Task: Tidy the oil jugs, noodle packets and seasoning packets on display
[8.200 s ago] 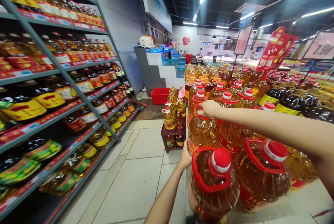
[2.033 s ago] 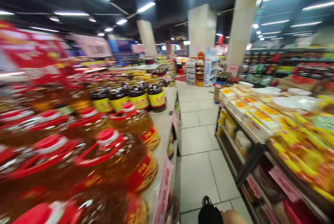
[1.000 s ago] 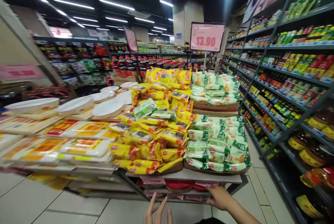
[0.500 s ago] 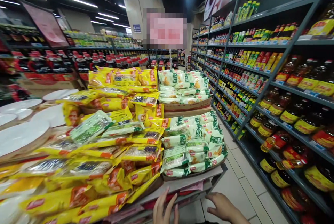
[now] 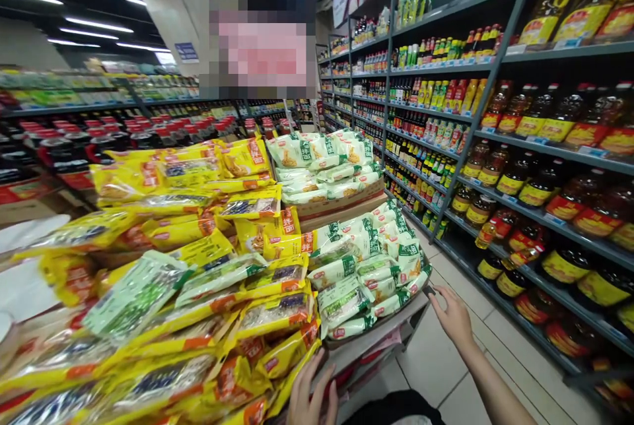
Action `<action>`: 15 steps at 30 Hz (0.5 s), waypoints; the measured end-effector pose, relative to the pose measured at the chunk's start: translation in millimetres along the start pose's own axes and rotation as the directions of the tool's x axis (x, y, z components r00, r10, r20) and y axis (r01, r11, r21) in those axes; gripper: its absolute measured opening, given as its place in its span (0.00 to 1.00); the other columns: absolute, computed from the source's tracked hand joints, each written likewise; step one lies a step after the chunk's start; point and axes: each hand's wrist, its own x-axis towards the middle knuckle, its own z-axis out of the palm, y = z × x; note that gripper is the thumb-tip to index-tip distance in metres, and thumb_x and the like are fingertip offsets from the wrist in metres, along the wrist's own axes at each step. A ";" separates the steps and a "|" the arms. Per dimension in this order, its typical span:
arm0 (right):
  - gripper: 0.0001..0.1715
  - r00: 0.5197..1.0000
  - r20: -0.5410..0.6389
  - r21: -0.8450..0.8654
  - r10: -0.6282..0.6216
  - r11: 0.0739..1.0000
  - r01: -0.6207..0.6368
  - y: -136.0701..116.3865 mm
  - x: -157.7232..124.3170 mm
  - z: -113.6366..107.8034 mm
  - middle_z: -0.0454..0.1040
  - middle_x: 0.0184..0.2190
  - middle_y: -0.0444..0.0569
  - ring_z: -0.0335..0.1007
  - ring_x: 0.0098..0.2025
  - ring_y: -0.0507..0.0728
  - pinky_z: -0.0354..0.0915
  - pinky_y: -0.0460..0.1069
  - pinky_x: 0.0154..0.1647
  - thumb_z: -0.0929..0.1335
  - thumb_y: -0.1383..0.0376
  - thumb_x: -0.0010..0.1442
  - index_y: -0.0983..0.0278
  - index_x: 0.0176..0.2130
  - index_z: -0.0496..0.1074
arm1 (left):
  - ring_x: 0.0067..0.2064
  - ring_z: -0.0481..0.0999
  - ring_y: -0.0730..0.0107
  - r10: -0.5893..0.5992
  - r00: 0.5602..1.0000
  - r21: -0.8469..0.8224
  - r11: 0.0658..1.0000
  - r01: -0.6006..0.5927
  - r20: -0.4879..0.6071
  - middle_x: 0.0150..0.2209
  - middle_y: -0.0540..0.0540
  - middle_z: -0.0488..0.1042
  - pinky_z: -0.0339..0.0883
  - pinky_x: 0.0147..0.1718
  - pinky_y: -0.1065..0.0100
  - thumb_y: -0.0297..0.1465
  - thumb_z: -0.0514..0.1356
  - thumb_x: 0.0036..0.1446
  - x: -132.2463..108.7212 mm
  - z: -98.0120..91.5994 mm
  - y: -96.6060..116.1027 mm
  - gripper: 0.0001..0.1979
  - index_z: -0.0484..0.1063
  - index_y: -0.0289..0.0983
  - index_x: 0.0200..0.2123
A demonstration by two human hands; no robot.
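My left hand is at the bottom of the view, fingers stretched out and apart, touching the front edge of a display table just below the yellow noodle packets. My right hand reaches forward with fingers spread, fingertips near the table's right corner beside the green and white packets. Neither hand holds anything.
A tall shelf rack of oil and sauce bottles runs along the right side of a tiled aisle. Dark bottles with red caps stand behind the table at left. A price sign hangs above.
The view has moved closer to the packet table and further right. My right hand has lifted from low at the bottom toward the table's right corner. My left hand stays low and open.
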 end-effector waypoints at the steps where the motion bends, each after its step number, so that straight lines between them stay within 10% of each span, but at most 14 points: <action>1: 0.28 0.999 0.013 -0.026 0.045 0.999 -0.045 2.7 -13.3 1.1 0.76 0.52 0.58 0.71 0.56 0.65 0.65 0.59 0.60 0.59 0.50 0.68 0.65 0.51 0.76 | 0.56 0.76 0.56 0.026 0.999 -0.020 0.999 -0.025 0.042 0.55 0.36 0.74 0.75 0.51 0.59 0.23 0.59 0.63 -1.2 -1.2 -6.2 0.16 0.72 0.38 0.53; 5: 0.29 0.935 0.173 -0.248 0.310 0.932 -0.264 10.3 -64.8 4.7 0.72 0.58 0.57 0.67 0.61 0.67 0.60 0.64 0.63 0.58 0.51 0.67 0.63 0.54 0.75 | 0.53 0.79 0.60 0.116 0.976 -0.137 0.986 -0.091 0.186 0.53 0.36 0.77 0.78 0.50 0.65 0.24 0.58 0.64 -10.3 3.0 -19.2 0.19 0.68 0.34 0.58; 9: 0.38 0.741 0.370 -0.523 0.561 0.785 -0.333 7.9 -96.5 -1.0 0.62 0.67 0.62 0.59 0.67 0.75 0.48 0.76 0.64 0.63 0.46 0.62 0.61 0.64 0.68 | 0.49 0.82 0.61 0.221 0.937 -0.290 0.947 -0.140 0.269 0.51 0.42 0.79 0.80 0.47 0.69 0.24 0.57 0.63 -19.4 11.8 -17.5 0.25 0.65 0.40 0.63; 12: 0.37 0.594 0.558 -0.542 0.579 0.797 -0.268 3.9 -107.0 -6.5 0.71 0.60 0.63 0.65 0.63 0.75 0.44 0.76 0.65 0.68 0.48 0.57 0.63 0.60 0.73 | 0.50 0.81 0.63 0.257 0.916 -0.359 0.923 -0.139 0.307 0.51 0.44 0.79 0.80 0.47 0.69 0.23 0.58 0.62 -19.6 14.9 -16.6 0.28 0.63 0.41 0.64; 15: 0.35 0.566 0.615 -0.498 0.549 0.827 -0.261 1.6 -106.7 -5.8 0.74 0.58 0.59 0.67 0.62 0.71 0.51 0.73 0.65 0.68 0.50 0.58 0.62 0.60 0.72 | 0.50 0.81 0.63 0.224 0.924 -0.366 0.925 -0.101 0.309 0.51 0.45 0.79 0.80 0.47 0.69 0.25 0.58 0.63 -17.1 17.2 -15.5 0.27 0.62 0.43 0.65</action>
